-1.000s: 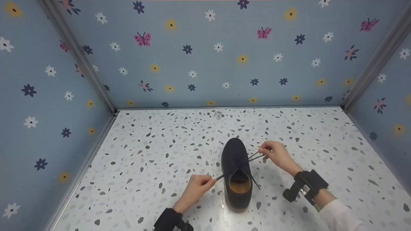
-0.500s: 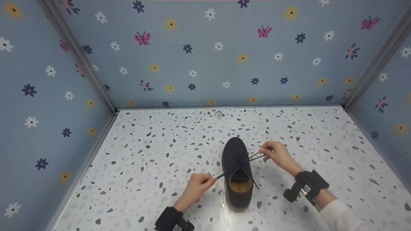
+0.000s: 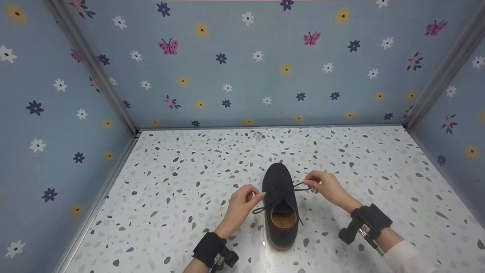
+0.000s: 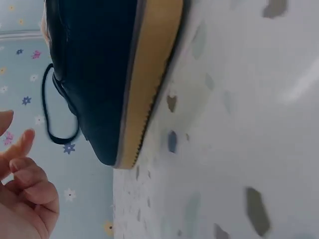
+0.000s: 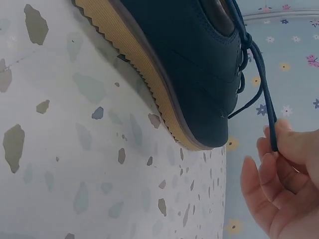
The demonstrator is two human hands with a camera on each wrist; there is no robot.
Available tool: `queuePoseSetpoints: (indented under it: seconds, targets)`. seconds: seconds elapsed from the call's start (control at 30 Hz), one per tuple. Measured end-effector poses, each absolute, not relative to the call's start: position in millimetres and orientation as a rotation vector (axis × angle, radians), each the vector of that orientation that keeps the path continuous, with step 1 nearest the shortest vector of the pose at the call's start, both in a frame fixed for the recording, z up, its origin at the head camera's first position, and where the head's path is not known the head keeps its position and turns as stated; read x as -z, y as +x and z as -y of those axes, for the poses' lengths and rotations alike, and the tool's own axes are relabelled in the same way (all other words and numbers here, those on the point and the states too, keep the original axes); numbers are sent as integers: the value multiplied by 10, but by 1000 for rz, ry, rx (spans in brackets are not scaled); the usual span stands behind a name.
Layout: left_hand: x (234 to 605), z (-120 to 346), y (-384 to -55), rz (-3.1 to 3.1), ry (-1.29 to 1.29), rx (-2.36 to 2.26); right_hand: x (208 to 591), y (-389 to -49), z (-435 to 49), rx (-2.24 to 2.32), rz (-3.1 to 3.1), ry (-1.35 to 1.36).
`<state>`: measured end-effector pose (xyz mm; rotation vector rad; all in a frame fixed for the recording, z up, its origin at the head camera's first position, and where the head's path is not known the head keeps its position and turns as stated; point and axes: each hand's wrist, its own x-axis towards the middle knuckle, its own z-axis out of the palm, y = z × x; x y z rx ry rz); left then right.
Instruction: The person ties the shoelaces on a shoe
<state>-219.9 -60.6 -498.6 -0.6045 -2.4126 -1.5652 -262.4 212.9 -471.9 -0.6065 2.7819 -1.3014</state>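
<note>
A dark lace-up shoe (image 3: 278, 182) stands on the speckled surface, its toe pointing away from me. On its left side a loop of shoelace (image 4: 46, 112) sticks out. My left hand (image 3: 240, 206) is just beside that loop; in the left wrist view its thumb and index finger are apart and hold nothing. On the other side my right hand (image 3: 329, 189) pinches the shoelace (image 5: 269, 109) between thumb and fingers, where it runs out from a knot (image 5: 246, 41). A loose lace end (image 3: 301, 221) hangs down the shoe's right side.
The white table (image 3: 182, 170) with grey specks is bounded by a blue back panel (image 3: 242, 68) with flowers and butterflies. Similar side panels stand at left and right. Both wrists carry black camera straps (image 3: 210, 248).
My left hand has let go of the lace and moved forward and right, close to the shoe; the lace now shows as a loop. The right hand has shifted slightly, its lace slacker.
</note>
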Motion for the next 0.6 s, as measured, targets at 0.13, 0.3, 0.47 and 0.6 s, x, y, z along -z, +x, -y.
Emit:
queuePoseSetpoints:
  seconds: [0.13,0.3,0.47,0.6]
  targets:
    - [4884,409,-2250,2509,-675,1458,4684,-2604,-2075,1253,-2843,-647]
    - [4808,174,-2286,2631,-640,1251,4646,-2614,-2030,1239,-2905,-935]
    - [4785,-38,-2284,2711,-573,1025,4637,-2635,-1989,1240,-2835,-1199]
    - [4783,-126,-2270,2739,-519,867,4644,-2636,-1942,1191,-2732,-1329]
